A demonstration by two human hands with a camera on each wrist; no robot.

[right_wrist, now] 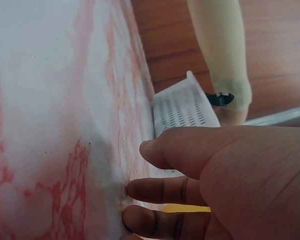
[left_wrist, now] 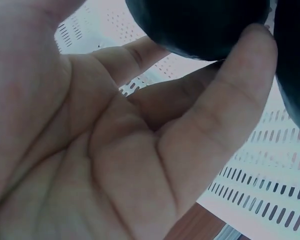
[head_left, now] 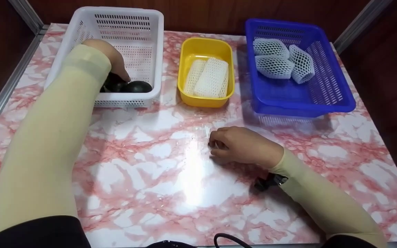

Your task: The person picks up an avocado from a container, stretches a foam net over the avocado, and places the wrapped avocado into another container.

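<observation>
My left hand (head_left: 113, 58) reaches down into the white perforated basket (head_left: 158, 51) at the back left. In the left wrist view, the fingers and thumb of that hand (left_wrist: 125, 145) curl at a dark, smooth avocado (left_wrist: 197, 27), whose upper part is cut off by the frame. A second dark avocado (left_wrist: 295, 70) lies beside it; in the head view one avocado (head_left: 138, 86) shows near the basket's front wall. My right hand (head_left: 243, 144) rests on the table with loosely bent fingers, holding nothing. The right wrist view shows its thumb and fingers (right_wrist: 165, 190) apart.
A yellow bin (head_left: 205, 102) holds white foam net sleeves (head_left: 212, 77). At the back right, a blue basket (head_left: 284, 100) contains several net-wrapped pieces (head_left: 274, 65). The marbled table (head_left: 143, 165) ends at a wooden wall (head_left: 202, 15). A black cable (head_left: 231, 237) loops at the front edge.
</observation>
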